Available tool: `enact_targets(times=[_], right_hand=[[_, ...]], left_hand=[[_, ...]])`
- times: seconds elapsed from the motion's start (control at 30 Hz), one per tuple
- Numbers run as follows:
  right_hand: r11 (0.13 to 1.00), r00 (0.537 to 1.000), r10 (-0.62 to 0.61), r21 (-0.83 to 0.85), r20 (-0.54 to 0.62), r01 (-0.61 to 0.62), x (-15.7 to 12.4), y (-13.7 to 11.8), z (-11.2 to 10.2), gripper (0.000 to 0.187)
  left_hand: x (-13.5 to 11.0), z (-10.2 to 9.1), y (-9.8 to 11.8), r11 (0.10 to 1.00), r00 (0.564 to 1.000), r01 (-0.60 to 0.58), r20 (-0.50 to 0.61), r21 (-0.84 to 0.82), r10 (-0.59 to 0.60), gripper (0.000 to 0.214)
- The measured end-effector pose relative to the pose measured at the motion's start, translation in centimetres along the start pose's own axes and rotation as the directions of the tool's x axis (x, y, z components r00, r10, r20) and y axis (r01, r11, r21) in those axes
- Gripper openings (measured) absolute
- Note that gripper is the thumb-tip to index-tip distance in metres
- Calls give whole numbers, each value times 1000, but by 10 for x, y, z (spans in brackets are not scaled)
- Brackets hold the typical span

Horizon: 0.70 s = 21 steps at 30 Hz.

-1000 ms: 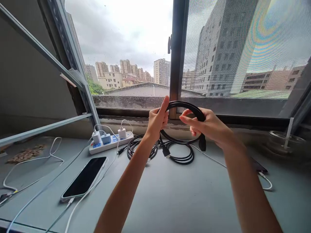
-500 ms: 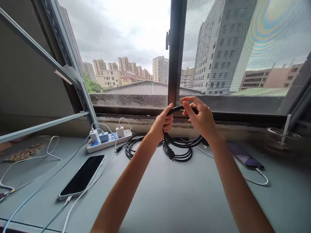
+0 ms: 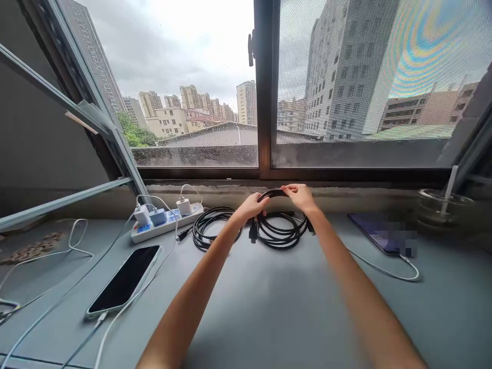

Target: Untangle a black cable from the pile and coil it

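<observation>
Both arms reach far forward to a coiled black cable (image 3: 280, 231) on the grey desk (image 3: 269, 307), close to the window sill. My left hand (image 3: 251, 205) grips the left side of the coil's raised far loop, fingers closed around it. My right hand (image 3: 302, 196) pinches the same loop from the right. The lower turns of the coil lie on the desk, with a black plug showing at its left side. A second black coil (image 3: 209, 228) lies just to the left, untouched.
A white power strip (image 3: 165, 220) with chargers sits at the back left, white cords trailing from it. One phone (image 3: 125, 279) lies on the left, another phone (image 3: 378, 233) charges at the right. A glass with a straw (image 3: 442, 207) stands far right. The window frame (image 3: 263, 92) rises behind.
Both hands have moved away from me and lowered the cable coil from mid-air onto the desk near the sill. The view has tilted, so everything sits lower and farther.
</observation>
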State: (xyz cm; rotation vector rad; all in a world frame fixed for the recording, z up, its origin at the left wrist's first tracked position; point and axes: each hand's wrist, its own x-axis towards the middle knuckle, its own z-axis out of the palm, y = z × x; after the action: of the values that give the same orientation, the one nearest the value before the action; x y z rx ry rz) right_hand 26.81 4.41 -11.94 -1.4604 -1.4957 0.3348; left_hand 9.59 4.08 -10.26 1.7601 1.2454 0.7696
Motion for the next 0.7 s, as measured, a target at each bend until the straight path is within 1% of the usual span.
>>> enact_targets(times=[0.07, 0.1, 0.13, 0.2, 0.27, 0.37, 0.5, 0.6, 0.7], right_hand=[[1000, 997, -1, -15, 73, 2, 1, 13, 7, 21], [1000, 993, -10, -20, 116, 13, 1, 18, 10, 22], [999, 987, -19, -24, 160, 23, 1, 22, 12, 27], [999, 970, -15, -43, 242, 27, -1, 28, 16, 37], [996, 956, 18, -86, 291, 7, -5, 35, 21, 36], [983, 954, 80, -179, 288, -29, -12, 45, 30, 32], [960, 963, 117, -277, 244, -46, -20, 56, 37, 30], [954, 969, 104, -299, 223, -34, -22, 61, 39, 28], [958, 978, 39, -285, 206, 21, -20, 66, 40, 25]], left_hand=[[9, 4, -15, 996, 999, 20, -45, 87, -16, 14], [12, 6, -22, 991, 997, 28, -71, 133, -18, 11], [14, 8, -27, 983, 995, 34, -97, 180, -17, 10], [17, 13, -35, 960, 989, 46, -150, 277, -4, 13], [17, 18, -42, 924, 982, 61, -188, 376, 12, 22], [15, 26, -50, 853, 980, 87, -198, 515, 20, 39], [13, 39, -59, 752, 982, 106, -187, 651, 23, 46], [12, 48, -63, 694, 977, 101, -202, 713, 65, 50], [12, 53, -64, 651, 964, 85, -227, 755, 137, 50]])
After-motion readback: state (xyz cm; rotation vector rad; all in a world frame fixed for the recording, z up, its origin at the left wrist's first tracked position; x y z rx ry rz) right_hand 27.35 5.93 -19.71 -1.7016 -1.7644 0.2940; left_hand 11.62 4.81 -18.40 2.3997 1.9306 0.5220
